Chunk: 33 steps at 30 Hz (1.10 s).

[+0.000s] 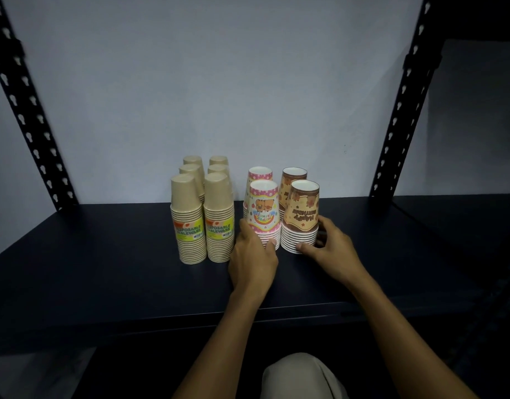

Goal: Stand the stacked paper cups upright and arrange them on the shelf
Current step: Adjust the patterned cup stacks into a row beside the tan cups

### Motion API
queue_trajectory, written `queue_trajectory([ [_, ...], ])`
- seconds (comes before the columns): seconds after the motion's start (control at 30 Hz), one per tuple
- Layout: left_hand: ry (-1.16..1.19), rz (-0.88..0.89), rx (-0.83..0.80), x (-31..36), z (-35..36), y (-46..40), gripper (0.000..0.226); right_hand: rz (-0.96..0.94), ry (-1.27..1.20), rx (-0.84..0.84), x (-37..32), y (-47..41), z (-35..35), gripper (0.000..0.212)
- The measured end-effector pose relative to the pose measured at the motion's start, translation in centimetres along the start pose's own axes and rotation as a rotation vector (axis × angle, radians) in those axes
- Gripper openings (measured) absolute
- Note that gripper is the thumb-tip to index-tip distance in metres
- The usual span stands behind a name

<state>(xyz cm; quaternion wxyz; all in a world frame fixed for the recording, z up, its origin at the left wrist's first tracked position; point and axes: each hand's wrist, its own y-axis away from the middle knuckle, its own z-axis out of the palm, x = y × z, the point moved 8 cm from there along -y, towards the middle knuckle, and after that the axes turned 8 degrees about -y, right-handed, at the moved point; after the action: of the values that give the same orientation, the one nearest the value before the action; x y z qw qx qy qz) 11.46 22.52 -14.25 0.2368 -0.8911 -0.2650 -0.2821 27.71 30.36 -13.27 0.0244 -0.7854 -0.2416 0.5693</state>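
Several tan cup stacks (190,220) stand rim-down in two rows on the dark shelf (104,269), the front two with yellow labels. Right of them stand two pink birthday cup stacks, front one (263,208), and two brown birthday cup stacks, front one (302,214). My left hand (253,257) wraps the base of the front pink stack. My right hand (330,243) grips the base of the front brown stack, thumb in front and fingers on its right side. All stacks are upright, bottoms up.
Black perforated shelf posts rise at the back left (31,125) and back right (397,125) against a pale wall. The shelf's front edge (248,315) runs across below my forearms. My knee (299,375) shows under it.
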Motion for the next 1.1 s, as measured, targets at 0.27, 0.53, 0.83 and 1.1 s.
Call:
queue_trajectory([
  [0.27, 0.022, -0.029, -0.009, -0.4, -0.2, 0.2, 0.06, -0.004, 0.018, 0.003, 0.0, 0.1, 0.0, 0.07],
  [0.53, -0.012, -0.026, -0.019, -0.3, -0.3, 0.3, 0.057, -0.008, 0.068, 0.011, -0.5, 0.5, -0.1, 0.071],
  [0.83, -0.019, -0.027, -0.062, -0.3, -0.2, 0.3, 0.075, -0.005, 0.119, 0.038, -0.5, 0.6, -0.1, 0.073],
  [1.1, -0.115, 0.108, -0.086, -1.0, -1.9, 3.5, 0.046, -0.003, 0.173, 0.018, -0.5, 0.8, 0.0, 0.077],
])
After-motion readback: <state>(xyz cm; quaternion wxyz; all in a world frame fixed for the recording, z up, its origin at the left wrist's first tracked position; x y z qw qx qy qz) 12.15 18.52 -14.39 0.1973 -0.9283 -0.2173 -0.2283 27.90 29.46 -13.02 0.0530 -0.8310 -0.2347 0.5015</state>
